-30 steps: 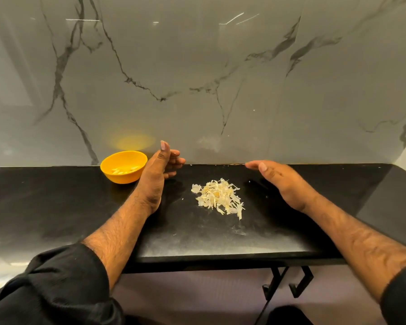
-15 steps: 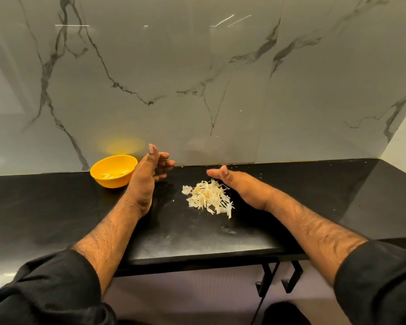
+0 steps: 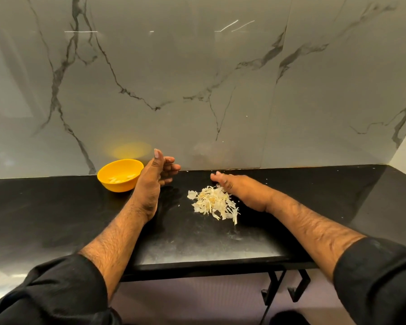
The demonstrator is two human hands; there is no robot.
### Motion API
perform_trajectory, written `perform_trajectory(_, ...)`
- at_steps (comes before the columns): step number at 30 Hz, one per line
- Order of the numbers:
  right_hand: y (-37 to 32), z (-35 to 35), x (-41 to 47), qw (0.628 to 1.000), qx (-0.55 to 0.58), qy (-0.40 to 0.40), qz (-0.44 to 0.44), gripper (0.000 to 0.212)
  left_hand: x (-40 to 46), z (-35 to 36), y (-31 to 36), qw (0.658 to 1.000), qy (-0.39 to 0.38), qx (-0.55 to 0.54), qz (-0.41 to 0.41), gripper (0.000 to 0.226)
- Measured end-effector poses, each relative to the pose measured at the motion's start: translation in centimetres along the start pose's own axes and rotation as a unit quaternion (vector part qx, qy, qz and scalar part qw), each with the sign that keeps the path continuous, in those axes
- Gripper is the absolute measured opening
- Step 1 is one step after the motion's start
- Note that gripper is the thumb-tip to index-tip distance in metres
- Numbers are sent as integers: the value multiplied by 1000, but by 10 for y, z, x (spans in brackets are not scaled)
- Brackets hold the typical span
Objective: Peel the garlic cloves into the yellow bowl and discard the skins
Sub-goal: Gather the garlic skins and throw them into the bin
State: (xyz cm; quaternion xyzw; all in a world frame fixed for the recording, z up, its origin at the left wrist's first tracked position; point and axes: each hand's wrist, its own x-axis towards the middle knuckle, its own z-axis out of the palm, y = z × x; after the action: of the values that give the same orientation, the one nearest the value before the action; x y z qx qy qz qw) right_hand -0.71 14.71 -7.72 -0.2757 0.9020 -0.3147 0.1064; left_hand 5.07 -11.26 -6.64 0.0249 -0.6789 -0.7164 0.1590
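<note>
A yellow bowl (image 3: 117, 168) with several peeled garlic cloves (image 3: 121, 178) in it stands on the black counter (image 3: 56, 214) near the wall, at the left. A heap of pale garlic skins (image 3: 212, 204) lies in the middle of the counter. My left hand (image 3: 154, 181) stands on its edge just right of the bowl, palm facing the skins, fingers loosely bent, holding nothing. My right hand (image 3: 240, 193) lies on its edge against the right side of the heap, touching the skins, fingers relaxed.
A grey marble wall (image 3: 197, 90) rises right behind the counter. The counter's front edge (image 3: 209, 266) runs below my forearms, with black metal brackets (image 3: 284, 289) under it. Small skin crumbs lie scattered at the back right of the counter.
My right hand has swept left along the counter until it touches the skin heap. My left hand has stayed beside the bowl.
</note>
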Motion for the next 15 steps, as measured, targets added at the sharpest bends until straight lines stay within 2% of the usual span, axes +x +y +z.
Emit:
perform_trajectory(2, 5, -4, 1, 989, 127, 69, -16, 97, -1, -1, 2, 1000, 4, -4, -1, 81)
perform_trajectory(3, 6, -5, 2, 988, 126, 91, -8, 96, -1, 0, 3, 1000, 6, -6, -2, 80)
perform_trajectory(4, 3, -5, 5, 993, 88, 83, 8, 95, -2, -1, 4, 1000, 9, -9, -4, 80)
perform_trajectory(6, -6, -5, 10, 999, 24, 3, 21, 95, -2, -1, 5, 1000, 10, -12, -7, 81)
perform_trajectory(8, -13, -10, 18, 994, 101, -44, -6, 100, -1, 0, 6, 1000, 11, -17, -10, 82)
perform_trajectory(10, -18, -16, 31, 983, 176, -35, -25, 101, 0, 0, 5, 999, 17, -24, -12, 83)
perform_trajectory(12, -24, -13, 46, 989, 141, -31, -28, 101, 1, -1, 3, 1000, 21, -19, -7, 81)
perform_trajectory(15, -26, -2, 60, 995, 52, -83, -33, 99, 3, 0, -1, 999, 33, -9, 6, 73)
